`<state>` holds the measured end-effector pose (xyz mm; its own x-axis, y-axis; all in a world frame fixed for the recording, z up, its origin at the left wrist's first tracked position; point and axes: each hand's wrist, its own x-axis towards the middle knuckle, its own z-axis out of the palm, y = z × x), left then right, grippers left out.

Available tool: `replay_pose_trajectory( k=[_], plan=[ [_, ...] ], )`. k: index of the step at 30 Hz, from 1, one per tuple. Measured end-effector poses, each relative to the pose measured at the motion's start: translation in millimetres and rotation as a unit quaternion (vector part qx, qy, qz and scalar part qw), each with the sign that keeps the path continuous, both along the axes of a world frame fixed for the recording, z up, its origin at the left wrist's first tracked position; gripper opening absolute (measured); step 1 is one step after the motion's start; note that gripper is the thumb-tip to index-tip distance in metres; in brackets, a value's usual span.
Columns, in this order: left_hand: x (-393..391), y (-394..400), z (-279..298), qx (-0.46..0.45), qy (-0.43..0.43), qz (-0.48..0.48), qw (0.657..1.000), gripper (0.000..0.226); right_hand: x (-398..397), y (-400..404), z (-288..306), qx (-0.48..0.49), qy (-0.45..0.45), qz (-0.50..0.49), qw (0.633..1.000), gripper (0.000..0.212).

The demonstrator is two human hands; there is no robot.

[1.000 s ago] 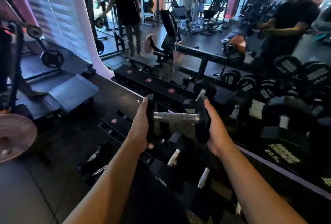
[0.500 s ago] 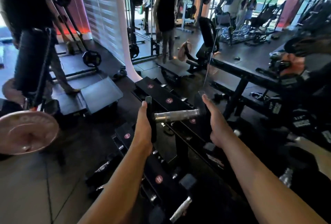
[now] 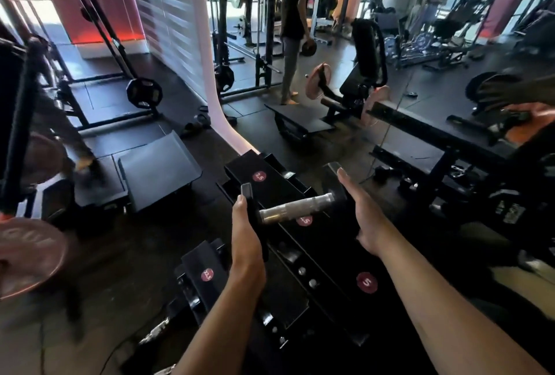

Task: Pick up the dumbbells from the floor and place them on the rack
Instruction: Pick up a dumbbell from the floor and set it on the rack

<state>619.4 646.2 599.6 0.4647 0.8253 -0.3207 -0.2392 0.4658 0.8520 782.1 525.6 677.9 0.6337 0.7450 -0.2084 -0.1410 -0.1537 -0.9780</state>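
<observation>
While both palms are pressing its end plates, the dumbbell (image 3: pixel 295 206) is hanging crosswise above the rack (image 3: pixel 327 257), handle running left to right; left hand (image 3: pixel 247 247) and right hand (image 3: pixel 362 215) are clamping flat, fingers extended.

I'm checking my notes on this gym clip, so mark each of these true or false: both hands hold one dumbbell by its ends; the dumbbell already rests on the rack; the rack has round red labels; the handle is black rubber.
1. Both the left hand and the right hand hold one dumbbell by its ends. True.
2. The dumbbell already rests on the rack. False: it is held in the air above the rack.
3. The rack carries round red labels. True.
4. The dumbbell's handle is black rubber. False: the handle is bare silver metal; only the ends are black.
</observation>
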Motion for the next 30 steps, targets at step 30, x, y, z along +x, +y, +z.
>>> replay_pose_trajectory(
  k=[30],
  plan=[
    [137, 222, -171, -0.076, -0.007, 0.056, 0.995, 0.099, 179, 297, -139, -0.084, 0.021, 0.051, 0.995, 0.080]
  ],
)
